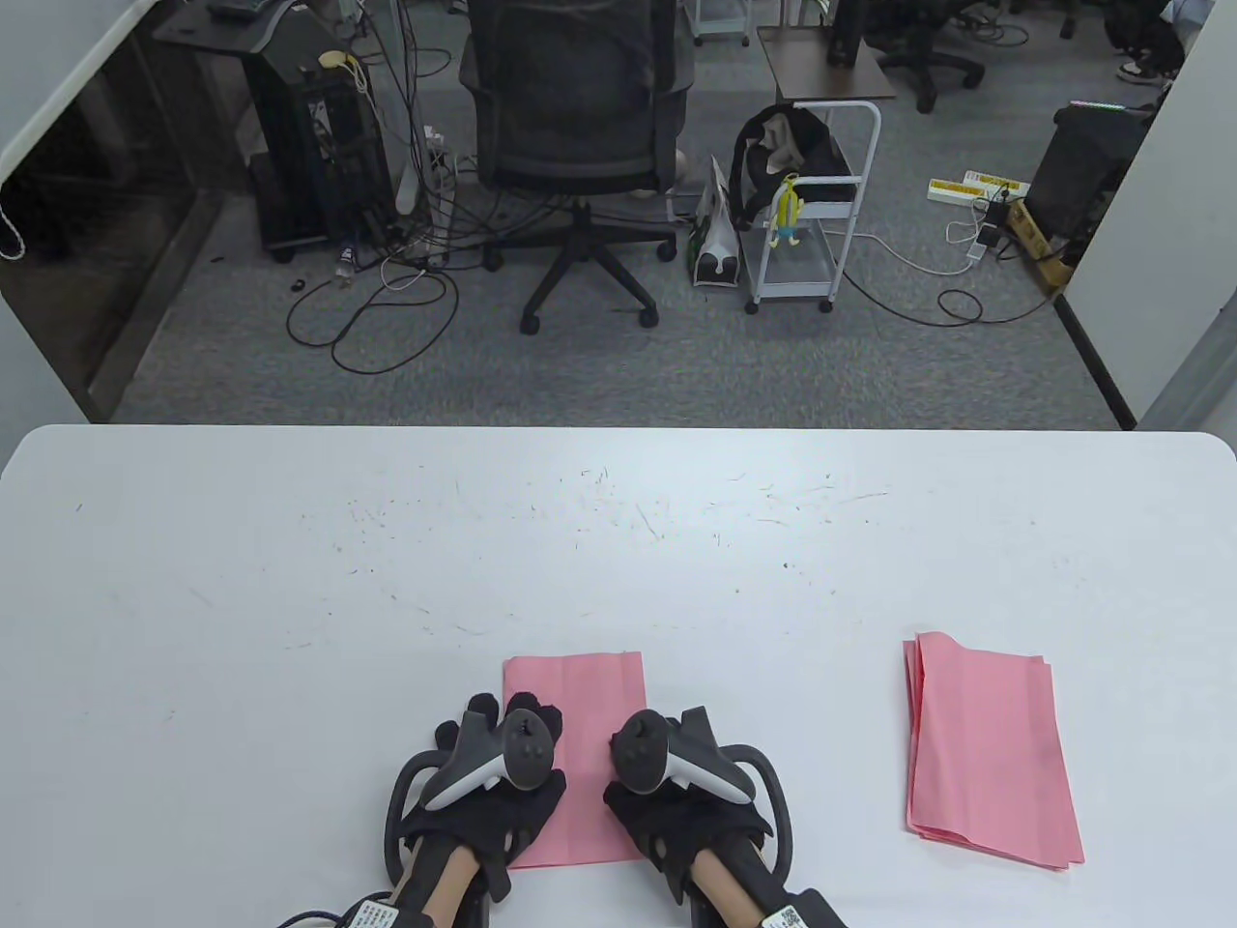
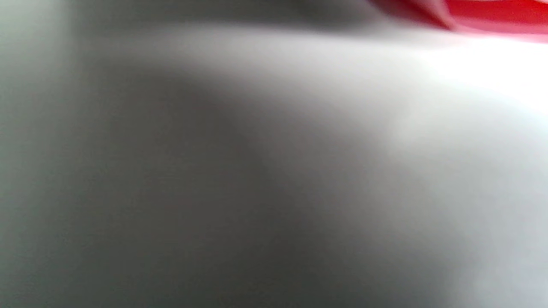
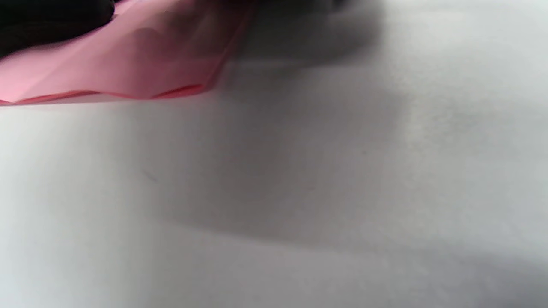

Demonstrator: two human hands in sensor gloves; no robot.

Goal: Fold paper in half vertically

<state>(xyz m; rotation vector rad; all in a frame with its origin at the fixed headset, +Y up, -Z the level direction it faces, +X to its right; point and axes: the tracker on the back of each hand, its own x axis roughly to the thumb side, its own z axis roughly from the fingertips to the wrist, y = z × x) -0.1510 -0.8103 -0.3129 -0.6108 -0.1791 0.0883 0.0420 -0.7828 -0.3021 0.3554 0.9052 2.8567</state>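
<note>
Pink paper (image 1: pixel 580 744) lies flat near the surface's (image 1: pixel 290 580) front edge, already narrow, likely folded. Left hand (image 1: pixel 488 773) and right hand (image 1: pixel 676 783) press flat on its sides, gripping nothing. Advice: sweep firmly along the crease, edges aligned.

White scratched worktop (image 1: pixel 618 541): far half and whole left side open for passage; only obstacle away from the hands is a stack of pink paper sheets (image 1: pixel 986 749) near the right edge, toward the near right corner; open lane between it and the near-edge middle.
</note>
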